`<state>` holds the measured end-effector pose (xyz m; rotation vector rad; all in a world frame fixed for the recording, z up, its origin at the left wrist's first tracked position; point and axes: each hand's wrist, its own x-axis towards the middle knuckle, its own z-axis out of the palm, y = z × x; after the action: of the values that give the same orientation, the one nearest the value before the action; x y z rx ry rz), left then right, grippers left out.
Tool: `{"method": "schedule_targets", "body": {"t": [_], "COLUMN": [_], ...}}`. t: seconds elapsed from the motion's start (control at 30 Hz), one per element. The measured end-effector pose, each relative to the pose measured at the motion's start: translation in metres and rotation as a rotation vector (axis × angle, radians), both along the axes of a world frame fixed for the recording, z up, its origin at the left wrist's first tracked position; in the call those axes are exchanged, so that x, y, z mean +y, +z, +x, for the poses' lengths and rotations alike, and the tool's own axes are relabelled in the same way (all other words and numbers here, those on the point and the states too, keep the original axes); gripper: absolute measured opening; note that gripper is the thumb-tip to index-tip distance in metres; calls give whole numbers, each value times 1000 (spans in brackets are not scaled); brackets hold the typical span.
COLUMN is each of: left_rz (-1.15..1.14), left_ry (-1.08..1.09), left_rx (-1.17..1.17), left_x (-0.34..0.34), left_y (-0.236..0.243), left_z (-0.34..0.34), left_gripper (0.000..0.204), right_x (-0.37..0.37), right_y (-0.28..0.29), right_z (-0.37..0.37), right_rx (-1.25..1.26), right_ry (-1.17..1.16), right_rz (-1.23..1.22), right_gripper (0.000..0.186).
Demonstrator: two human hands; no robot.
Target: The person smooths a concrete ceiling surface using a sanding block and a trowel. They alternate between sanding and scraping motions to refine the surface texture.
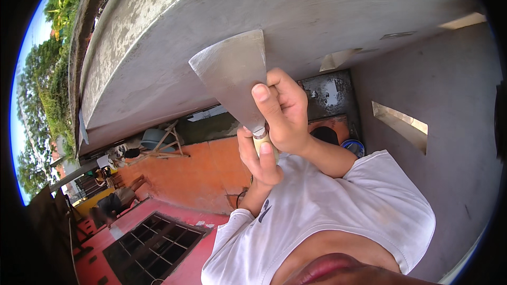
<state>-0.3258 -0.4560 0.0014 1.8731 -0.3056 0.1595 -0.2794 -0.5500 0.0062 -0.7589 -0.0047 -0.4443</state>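
A wide scraper (232,66) with a flared metal blade and a pale handle is held up in front of my chest, blade upward. My left hand (260,161) is closed around its handle, just below the metal collar. Higher up, my right hand (285,108) grips the blade's right edge, thumb on the near face and fingers curled at the side. Behind the scraper stretches a smooth grey plastered wall (317,10); whether the blade touches it I cannot tell.
Slot-like openings (401,121) pierce the grey side wall at right. Below are an orange floor (195,166), a wooden stand (168,142) beside a grey-blue tub (153,138), and a blue-rimmed bucket (354,148). A barred window (153,248) and another person (119,200) appear lower left.
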Motion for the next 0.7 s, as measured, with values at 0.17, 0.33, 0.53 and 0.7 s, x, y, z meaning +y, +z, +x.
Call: {"method": "schedule_targets", "body": {"t": [0.17,0.33,0.53,0.7], "left_rz": [0,-39,-62,10], "left_ry": [47,28,0,-4], "left_rx": [-18,29,41,-52], "left_x": [-3,-1,4,4], "left_y": [2,6,2,6], "left_z": [1,-2,-1,3], "left_gripper": [45,42,37,32], "right_x": [-3,-5,-11,-9], "right_y": [3,6,11,2], "right_z": [1,8,21,22], "right_rx": [3,-66,-90,-105], "right_ry": [36,-51,-8,22], "right_rz": [31,-76,-156,-150], "right_gripper": [27,33,42,45]}}
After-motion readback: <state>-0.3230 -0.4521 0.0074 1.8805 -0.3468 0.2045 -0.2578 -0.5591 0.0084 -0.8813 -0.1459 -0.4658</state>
